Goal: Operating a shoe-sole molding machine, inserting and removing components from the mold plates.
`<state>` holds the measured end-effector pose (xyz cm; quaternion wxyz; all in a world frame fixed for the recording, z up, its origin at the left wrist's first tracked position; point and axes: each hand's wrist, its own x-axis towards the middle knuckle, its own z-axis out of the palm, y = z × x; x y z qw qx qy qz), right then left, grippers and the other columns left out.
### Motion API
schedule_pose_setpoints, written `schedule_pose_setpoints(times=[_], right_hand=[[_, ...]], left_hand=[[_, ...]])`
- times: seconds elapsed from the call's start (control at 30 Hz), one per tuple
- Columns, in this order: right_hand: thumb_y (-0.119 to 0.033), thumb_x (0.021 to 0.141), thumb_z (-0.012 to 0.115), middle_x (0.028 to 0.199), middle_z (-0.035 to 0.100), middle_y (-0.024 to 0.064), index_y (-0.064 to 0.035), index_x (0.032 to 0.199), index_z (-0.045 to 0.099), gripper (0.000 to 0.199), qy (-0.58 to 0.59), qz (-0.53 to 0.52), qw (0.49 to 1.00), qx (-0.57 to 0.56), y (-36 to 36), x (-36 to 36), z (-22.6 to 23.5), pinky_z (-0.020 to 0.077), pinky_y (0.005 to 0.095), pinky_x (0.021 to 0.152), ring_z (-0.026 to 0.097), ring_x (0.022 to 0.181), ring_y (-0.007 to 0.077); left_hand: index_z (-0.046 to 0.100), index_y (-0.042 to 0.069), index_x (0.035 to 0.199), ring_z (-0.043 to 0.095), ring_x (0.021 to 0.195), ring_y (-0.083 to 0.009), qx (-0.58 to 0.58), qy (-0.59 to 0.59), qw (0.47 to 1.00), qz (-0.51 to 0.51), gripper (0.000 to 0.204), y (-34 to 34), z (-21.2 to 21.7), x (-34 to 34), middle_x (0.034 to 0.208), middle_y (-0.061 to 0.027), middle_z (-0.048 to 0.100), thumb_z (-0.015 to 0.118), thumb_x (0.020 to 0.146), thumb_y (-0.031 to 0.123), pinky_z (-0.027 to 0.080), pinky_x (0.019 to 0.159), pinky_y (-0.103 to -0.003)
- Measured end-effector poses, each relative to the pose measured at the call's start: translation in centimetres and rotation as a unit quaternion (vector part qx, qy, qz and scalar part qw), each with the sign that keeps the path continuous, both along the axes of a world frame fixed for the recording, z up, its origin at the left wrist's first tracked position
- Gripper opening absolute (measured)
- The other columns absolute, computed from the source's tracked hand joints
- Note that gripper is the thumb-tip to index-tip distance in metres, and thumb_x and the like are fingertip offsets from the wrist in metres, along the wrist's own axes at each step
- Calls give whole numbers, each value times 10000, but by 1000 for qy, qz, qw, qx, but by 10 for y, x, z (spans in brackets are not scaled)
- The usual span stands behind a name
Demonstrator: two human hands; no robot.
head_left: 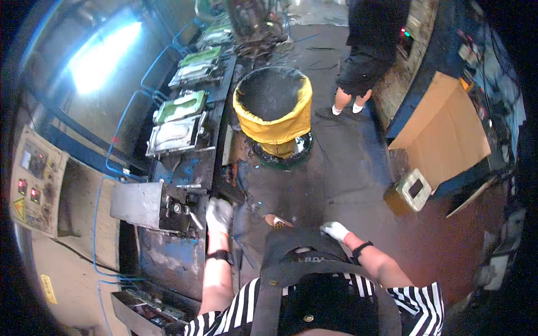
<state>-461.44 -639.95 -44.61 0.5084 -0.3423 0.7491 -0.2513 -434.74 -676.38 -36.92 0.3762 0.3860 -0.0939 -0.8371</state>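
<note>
My left hand [219, 215], in a white glove, is at the edge of the bench, beside the small lever of a closed metal mould [137, 203]. Its fingers blur together, and whether they touch anything does not show. My right hand [336, 230], gloved in white too, hangs at the right side of the dark apron [297, 246] on my front. Nothing shows in its loosely bent fingers. Ahead of me on the floor stands a bin with a yellow liner [274, 130] folded over its rim.
Open moulds with green and silver halves [178, 132] line the bench at left. A control box [38, 182] stands at far left. On the right are a cardboard box [443, 131] and a taped block [408, 191]. Another person [367, 67] stands ahead at right.
</note>
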Motion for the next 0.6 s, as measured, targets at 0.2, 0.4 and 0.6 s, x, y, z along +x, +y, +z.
schedule_pose_setpoints(times=[0.2,0.4,0.6], right_hand=[[-274,871,388,983,626,161,-78,954,635,325,233,63,953,181,194,-9,-62,464,402,844,584,915,335],[-201,782,510,889,641,180,6,878,621,254,105,-221,944,220,256,15,-60,473,422,726,602,860,344],[-203,768,539,890,642,191,5,935,622,280,-38,-479,865,144,242,58,-51,467,427,711,616,809,365]], left_hand=[[618,77,1002,574,740,-172,-148,-403,772,-469,230,145,-45,30,877,-44,613,515,857,223,474,654,-306],[608,47,943,596,722,-189,-206,-446,597,-635,236,172,-20,44,821,-113,635,502,844,235,483,600,-334],[605,37,1046,642,788,-245,-254,-490,579,-599,352,162,-2,-27,917,-145,665,512,835,302,486,675,-334]])
